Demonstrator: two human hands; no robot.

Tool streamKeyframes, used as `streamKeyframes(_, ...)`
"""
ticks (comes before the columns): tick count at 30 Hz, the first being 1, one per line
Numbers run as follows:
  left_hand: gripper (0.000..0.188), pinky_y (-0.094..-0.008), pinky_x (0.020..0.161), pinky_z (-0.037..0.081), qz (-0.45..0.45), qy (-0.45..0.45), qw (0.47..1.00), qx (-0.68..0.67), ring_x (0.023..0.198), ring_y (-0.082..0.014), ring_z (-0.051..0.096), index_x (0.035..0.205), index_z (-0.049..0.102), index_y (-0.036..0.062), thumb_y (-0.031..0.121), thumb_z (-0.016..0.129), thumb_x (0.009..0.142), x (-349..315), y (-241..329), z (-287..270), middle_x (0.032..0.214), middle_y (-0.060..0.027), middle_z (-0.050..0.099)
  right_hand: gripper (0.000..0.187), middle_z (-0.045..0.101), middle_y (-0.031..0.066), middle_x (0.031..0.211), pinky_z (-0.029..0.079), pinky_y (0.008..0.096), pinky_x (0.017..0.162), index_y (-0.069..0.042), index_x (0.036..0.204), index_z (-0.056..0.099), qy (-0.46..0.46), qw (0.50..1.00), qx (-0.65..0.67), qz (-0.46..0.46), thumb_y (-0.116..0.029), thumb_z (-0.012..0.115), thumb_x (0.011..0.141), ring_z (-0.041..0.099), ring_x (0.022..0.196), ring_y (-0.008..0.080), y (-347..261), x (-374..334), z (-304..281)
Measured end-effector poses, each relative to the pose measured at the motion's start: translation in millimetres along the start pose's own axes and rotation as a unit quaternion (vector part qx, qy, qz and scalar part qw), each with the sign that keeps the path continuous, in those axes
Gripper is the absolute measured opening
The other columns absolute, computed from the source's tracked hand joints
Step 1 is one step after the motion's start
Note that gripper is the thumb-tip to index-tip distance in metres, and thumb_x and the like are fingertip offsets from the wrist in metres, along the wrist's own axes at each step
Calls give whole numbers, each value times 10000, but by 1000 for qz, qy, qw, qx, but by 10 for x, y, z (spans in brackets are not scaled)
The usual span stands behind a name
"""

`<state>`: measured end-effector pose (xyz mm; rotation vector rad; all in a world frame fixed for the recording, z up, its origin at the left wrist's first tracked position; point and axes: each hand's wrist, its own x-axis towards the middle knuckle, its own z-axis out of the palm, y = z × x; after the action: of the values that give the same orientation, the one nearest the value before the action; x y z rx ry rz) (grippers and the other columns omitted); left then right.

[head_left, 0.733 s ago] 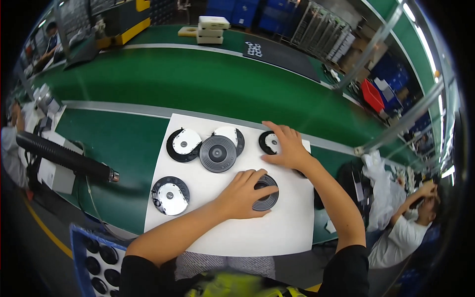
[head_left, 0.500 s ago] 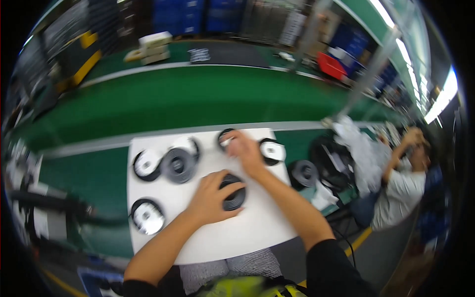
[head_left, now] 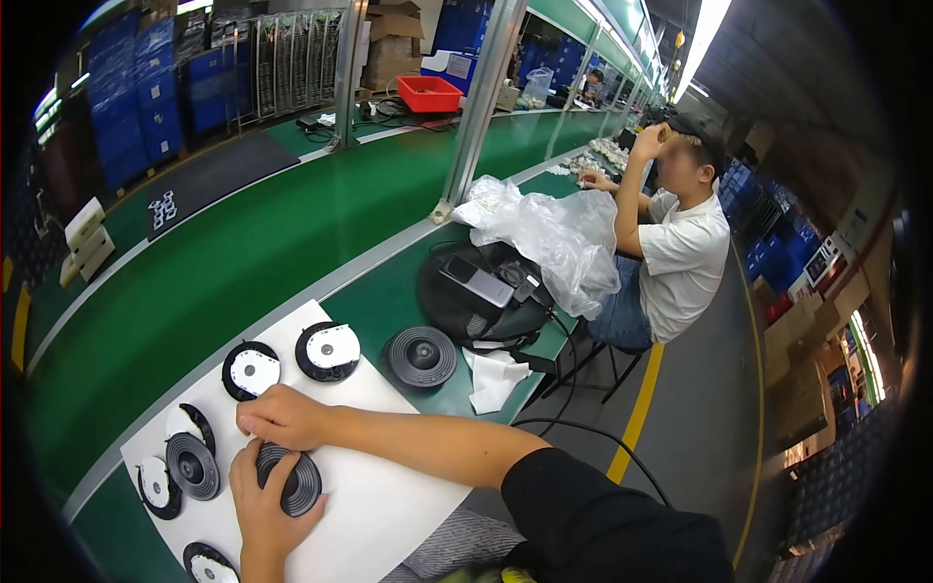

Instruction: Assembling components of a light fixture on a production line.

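Observation:
My left hand [head_left: 264, 513] grips a dark grey disc with concentric ridges [head_left: 305, 482] on a white board [head_left: 374, 491], thumb and fingers around its edge. Just beyond it, my right hand [head_left: 289, 418] is closed with curled fingers; whatever it holds, if anything, is hidden. Past my right hand lie two black round parts with white centres, one nearer [head_left: 255, 371] and one farther right [head_left: 328, 350]. On the board's left side, another grey ridged disc [head_left: 192, 466] leans among several similar black-and-white round parts [head_left: 155, 484].
Right of the board, a grey ridged disc [head_left: 421, 358] rests on the green bench beside a black bag [head_left: 457, 301] with a phone-like device [head_left: 476, 281] on top. Clear plastic bags [head_left: 554, 233] lie beyond. A person [head_left: 680, 243] sits at the right. A metal post [head_left: 483, 107] rises from the bench.
The view has swung to the right. My right hand has come back from the round parts at the board's far side to beside my left hand, which stays on the ridged disc.

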<state>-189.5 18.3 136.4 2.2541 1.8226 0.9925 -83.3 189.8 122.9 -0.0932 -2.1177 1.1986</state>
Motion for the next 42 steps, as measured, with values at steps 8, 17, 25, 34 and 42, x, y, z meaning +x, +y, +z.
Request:
streamKeyframes(8,722,-566,1092,302,-56,-11,995,79,1322,-478,375,1272,622,93,310,827,615,3,154,-46,1463,-302,385,370,605,189,650,446,458,601,-27,801,584,24,1000,12,8,-288,439,1020,596,622,380,55,36,-3)
streamKeyframes(17,776,-550,1095,312,-80,-38,994,60,1313,-475,386,1312,603,97,318,843,608,-9,110,27,1458,-301,383,386,609,175,643,458,450,621,-33,814,600,27,999,23,24,-303,424,1027,603,627,372,39,21,7)
streamKeyframes(25,817,-512,1078,356,-110,-19,993,49,1276,-443,440,1286,602,102,213,875,524,-32,155,25,1400,-247,420,414,609,166,645,458,445,636,-31,807,614,21,999,15,40,-300,400,1039,605,634,359,100,26,28)
streamKeyframes(34,796,-515,1072,365,-114,15,992,59,1282,-445,438,1259,612,104,225,879,520,-47,82,1,1408,-243,423,431,559,143,642,433,400,621,-43,848,623,54,997,49,30,-322,378,1065,546,605,296,172,16,50)
streamKeyframes(42,799,-546,1037,372,-90,17,993,78,1248,-464,428,1256,615,105,297,915,540,-8,93,7,1368,-285,434,441,559,146,650,429,385,614,-40,848,622,13,997,38,69,-318,363,1072,534,598,284,145,38,29)
